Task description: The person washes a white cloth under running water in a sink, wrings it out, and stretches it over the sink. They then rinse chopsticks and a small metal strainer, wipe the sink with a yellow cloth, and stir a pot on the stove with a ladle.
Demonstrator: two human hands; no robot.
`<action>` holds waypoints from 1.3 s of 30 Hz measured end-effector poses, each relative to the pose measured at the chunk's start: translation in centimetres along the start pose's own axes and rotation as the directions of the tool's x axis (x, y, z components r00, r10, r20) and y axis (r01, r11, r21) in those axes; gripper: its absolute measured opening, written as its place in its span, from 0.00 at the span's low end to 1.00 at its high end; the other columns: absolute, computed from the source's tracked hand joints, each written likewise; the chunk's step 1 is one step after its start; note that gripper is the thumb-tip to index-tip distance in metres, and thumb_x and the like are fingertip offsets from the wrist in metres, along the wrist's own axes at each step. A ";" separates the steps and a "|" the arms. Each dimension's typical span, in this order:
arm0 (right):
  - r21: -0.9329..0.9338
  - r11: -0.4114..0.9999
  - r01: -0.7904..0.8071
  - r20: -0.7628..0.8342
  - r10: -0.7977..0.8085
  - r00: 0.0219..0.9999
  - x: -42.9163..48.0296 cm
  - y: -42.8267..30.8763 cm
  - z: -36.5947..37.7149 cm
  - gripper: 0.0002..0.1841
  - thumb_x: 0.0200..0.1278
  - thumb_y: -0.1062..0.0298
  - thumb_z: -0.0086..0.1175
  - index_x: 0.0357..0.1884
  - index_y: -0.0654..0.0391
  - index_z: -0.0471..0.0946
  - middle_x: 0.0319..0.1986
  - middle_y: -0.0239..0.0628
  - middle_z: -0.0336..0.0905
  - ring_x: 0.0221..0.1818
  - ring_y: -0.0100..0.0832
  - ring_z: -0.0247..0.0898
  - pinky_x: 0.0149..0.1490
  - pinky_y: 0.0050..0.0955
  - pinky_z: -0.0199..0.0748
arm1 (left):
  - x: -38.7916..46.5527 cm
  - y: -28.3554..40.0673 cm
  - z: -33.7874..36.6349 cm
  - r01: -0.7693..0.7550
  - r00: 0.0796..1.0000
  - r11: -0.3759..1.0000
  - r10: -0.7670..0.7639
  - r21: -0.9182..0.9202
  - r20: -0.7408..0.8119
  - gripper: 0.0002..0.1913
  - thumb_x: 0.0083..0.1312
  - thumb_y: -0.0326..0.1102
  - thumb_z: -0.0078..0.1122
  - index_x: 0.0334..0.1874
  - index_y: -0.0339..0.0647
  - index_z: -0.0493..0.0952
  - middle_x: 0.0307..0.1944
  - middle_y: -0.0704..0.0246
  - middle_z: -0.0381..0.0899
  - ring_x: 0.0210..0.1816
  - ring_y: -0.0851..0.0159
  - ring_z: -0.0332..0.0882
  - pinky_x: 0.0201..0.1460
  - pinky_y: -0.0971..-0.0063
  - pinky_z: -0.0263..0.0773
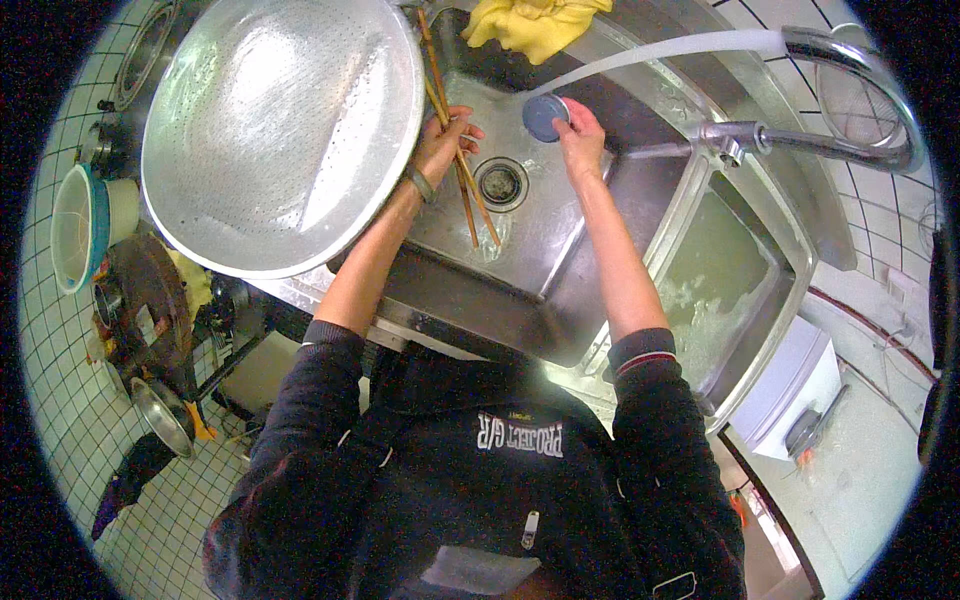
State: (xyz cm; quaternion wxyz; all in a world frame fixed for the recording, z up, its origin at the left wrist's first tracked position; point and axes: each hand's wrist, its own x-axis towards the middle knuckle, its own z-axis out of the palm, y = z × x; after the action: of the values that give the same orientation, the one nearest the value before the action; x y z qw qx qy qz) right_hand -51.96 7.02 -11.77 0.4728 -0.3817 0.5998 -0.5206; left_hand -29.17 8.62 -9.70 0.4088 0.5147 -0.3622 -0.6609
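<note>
My left hand [446, 146] holds a pair of long wooden chopsticks [466, 196] over the left basin of a stainless steel sink [510, 247], close to its round drain strainer [501, 184]. In my right hand [583, 139] is a small round blue-grey dish or lid [544, 118], gripped by its edge. A white stream of water [652, 51] runs from the curved chrome faucet [847, 52] into this basin, close to the dish. A large perforated aluminium pan [285, 135] covers the counter beside my left forearm.
A yellow cloth [536, 26] lies on the sink's back edge. The right basin [720, 277] holds cloudy water. At the left are a blue-green basin [79, 229] and a metal bowl [161, 416], with another person's dark sleeve or leg not clearly told. A white box [787, 382] stands at right.
</note>
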 end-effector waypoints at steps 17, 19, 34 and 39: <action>-0.451 0.893 -0.010 0.265 0.144 0.953 -10.7 13.4 3.0 0.17 0.54 0.69 0.49 0.48 0.62 0.72 0.45 0.51 0.72 0.41 0.51 0.72 0.45 0.44 0.71 | -7.5 4.2 3.3 0.089 0.996 0.933 -0.073 -0.349 0.058 0.17 0.72 0.47 0.39 0.57 0.45 0.64 0.23 0.74 0.67 0.22 0.72 0.69 0.29 0.77 0.70; -0.626 0.724 0.290 0.425 0.005 0.905 -9.7 14.9 2.7 0.17 0.54 0.67 0.49 0.46 0.61 0.72 0.43 0.50 0.72 0.40 0.52 0.71 0.44 0.44 0.70 | -9.4 4.5 5.4 0.069 0.997 0.897 -0.048 -0.436 0.059 0.15 0.73 0.45 0.38 0.54 0.45 0.65 0.19 0.74 0.62 0.18 0.74 0.63 0.20 0.80 0.63; -0.170 0.945 0.279 0.007 -0.282 0.959 -1.3 -4.2 -1.0 0.12 0.65 0.69 0.43 0.30 0.62 0.77 0.26 0.38 0.79 0.32 0.28 0.76 0.37 0.30 0.74 | -13.0 3.1 1.9 0.591 0.804 0.484 -0.420 -0.646 0.422 0.11 0.71 0.33 0.40 0.53 0.40 0.66 0.30 0.73 0.65 0.24 0.77 0.61 0.17 0.88 0.57; 0.291 0.707 0.645 -0.094 -0.650 0.754 -2.4 -27.2 -4.8 0.24 0.67 0.57 0.37 0.61 0.60 0.64 0.58 0.42 0.66 0.62 0.34 0.58 0.65 0.41 0.51 | -7.2 1.2 4.7 0.607 0.777 0.247 -0.384 -0.755 0.498 0.09 0.71 0.33 0.37 0.37 0.37 0.66 0.23 0.72 0.64 0.22 0.74 0.62 0.19 0.84 0.62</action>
State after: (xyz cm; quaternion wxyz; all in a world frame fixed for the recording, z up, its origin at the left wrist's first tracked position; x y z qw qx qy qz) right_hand -56.86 6.03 15.54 0.3179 -0.4938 0.3363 -0.7362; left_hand -32.58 14.97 -4.92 0.3429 0.2327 0.1834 -0.8914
